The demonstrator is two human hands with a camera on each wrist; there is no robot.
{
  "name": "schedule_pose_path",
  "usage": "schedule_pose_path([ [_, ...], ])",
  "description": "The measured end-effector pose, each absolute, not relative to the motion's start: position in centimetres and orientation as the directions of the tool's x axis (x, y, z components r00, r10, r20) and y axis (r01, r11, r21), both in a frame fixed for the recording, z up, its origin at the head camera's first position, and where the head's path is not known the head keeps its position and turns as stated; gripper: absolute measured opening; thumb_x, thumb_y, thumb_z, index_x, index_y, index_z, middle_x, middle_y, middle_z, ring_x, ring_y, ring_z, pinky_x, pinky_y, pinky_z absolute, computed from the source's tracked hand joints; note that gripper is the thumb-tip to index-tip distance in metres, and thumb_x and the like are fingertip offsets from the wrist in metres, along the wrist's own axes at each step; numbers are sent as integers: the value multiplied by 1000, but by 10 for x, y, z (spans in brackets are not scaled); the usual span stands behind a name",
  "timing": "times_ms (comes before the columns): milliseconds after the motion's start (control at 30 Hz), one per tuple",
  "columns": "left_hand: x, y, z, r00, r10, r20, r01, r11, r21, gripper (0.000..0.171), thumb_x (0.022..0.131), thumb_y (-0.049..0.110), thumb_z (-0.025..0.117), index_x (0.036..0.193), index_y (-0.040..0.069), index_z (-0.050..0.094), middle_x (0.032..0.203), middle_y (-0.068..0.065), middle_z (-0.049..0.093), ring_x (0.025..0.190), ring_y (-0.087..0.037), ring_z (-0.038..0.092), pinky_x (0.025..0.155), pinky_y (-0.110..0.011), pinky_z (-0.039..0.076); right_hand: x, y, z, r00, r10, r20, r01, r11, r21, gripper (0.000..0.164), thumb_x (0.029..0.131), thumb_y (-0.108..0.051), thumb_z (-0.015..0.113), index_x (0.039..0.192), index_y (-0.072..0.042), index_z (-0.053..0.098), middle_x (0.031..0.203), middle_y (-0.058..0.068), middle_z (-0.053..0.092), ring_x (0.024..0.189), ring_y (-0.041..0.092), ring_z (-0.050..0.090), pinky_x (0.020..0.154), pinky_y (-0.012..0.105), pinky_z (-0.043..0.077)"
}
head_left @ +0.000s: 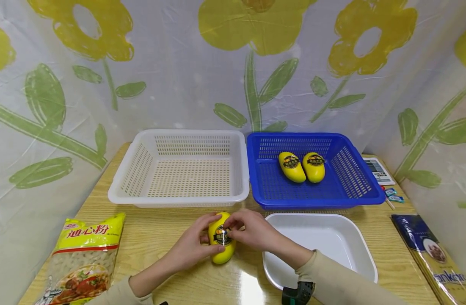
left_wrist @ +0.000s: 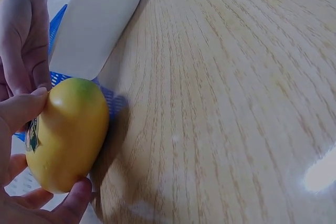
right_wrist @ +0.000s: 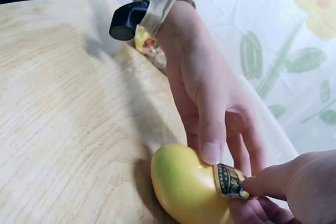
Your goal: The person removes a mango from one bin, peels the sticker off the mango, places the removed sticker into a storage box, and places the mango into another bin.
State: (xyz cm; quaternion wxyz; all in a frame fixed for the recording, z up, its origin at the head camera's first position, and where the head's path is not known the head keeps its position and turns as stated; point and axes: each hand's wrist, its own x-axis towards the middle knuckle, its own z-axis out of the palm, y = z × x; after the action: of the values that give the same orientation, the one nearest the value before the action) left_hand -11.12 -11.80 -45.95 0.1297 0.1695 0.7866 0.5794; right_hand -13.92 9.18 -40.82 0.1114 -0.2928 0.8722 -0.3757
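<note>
I find the mango (left_wrist: 71,137) in hand at the table (head_left: 149,241), outside the blue basket (head_left: 316,202), to its front-left. Skin yellow, w/ a green patch at one end, confirmed on both wrist cams. Contact w/ the tabletop: can't tell. A dark sticker (head_left: 220,236) w/ light print sits on the skin, in full view of my head cam save where fingers overlap it.

L hand (head_left: 191,248): gripping the mango, thumb set toward the end away from the blue basket, a fingertip at the end nearest it. R hand (head_left: 257,231): thumb & index brought together at the sticker, pinching its edge; other fingers bent in. Whether that edge is lifted, I can't tell. Black device (head_left: 299,291) strapped at the R sleeve (head_left: 343,277).

Inside the blue basket: two more mangoes (head_left: 291,167), side by side, tilted slightly, each w/ a sticker of the same type.

Immed. L of the blue basket: white basket (head_left: 179,200), rims abt. touching. Directly in front of it: white tray (head_left: 320,233), R forearm crossing one side. Just R of it: small blue-wrapped sweets (head_left: 395,198) and a flat printed card (head_left: 379,171). Front-right of it: blue-and-gold packet (head_left: 431,258). Well off to its front-left: pasta bag (head_left: 88,254), yellow top, red print. Behind it: curtain (head_left: 172,84) w/ yellow flowers, green stems.
</note>
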Motion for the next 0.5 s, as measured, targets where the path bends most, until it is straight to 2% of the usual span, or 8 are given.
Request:
schedule_pose_path([
  [367,-112,-118,-463,-894,449,10,124,225,966,78,81,16,81,145,1,39,154,-24,24,114,-35,57,85,-27,55,-147,88,-410,-804,-594,-11,-415,575,-705,11,83,-4,74,91,-10,72,81,-6,65,74,5,60,69,23,49],
  [500,-111,-118,-463,-897,440,38,161,244,956,72,81,17,81,142,4,44,152,-25,27,116,-36,55,83,-26,55,-148,88,-409,-799,-601,-8,-426,576,-698,11,83,-3,74,90,-10,71,79,-7,65,72,3,59,69,22,49],
])
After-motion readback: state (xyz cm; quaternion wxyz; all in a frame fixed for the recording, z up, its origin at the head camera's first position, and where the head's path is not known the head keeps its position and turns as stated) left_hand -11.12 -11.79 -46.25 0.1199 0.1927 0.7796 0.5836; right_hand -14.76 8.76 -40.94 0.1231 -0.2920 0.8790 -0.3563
